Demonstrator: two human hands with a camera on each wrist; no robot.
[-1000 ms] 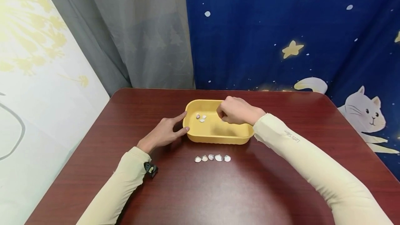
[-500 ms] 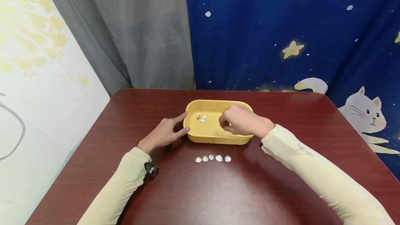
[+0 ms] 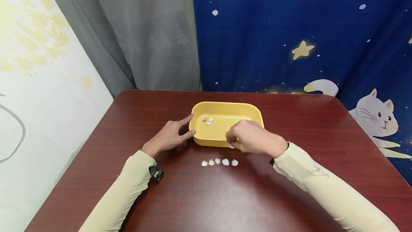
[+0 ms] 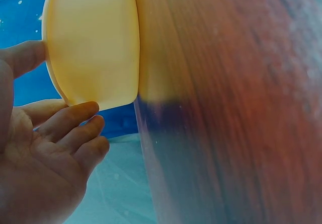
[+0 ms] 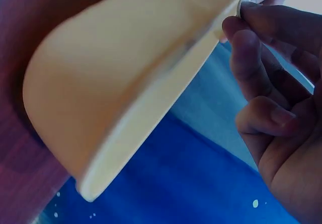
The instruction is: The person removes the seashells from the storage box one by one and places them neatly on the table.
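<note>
A yellow plastic basin (image 3: 225,107) stands on the dark red table. At its left end my left hand (image 3: 168,137) touches the rim with extended index finger and thumb; its other fingers (image 4: 75,121) are loosely bent by the basin wall. Thumb and forefinger of my right hand (image 3: 252,137) pinch a small white seashell (image 5: 243,3), over the front rim near the right end. Inside the basin, on the left, lie a brownish round shell (image 3: 204,119) and two white shells (image 3: 209,123). Several pale seashells (image 3: 225,162) form a row on the table in front of the basin.
The reddish-brown wooden table (image 3: 154,106) has its far edge against a grey curtain (image 3: 154,38) and a blue starry curtain (image 3: 251,38). A white patterned panel (image 3: 42,99) borders the left side.
My right hand has come up out of the basin's interior and moved toward me to the front rim, with the shell now showing at its fingertips. The left hand has stayed put.
</note>
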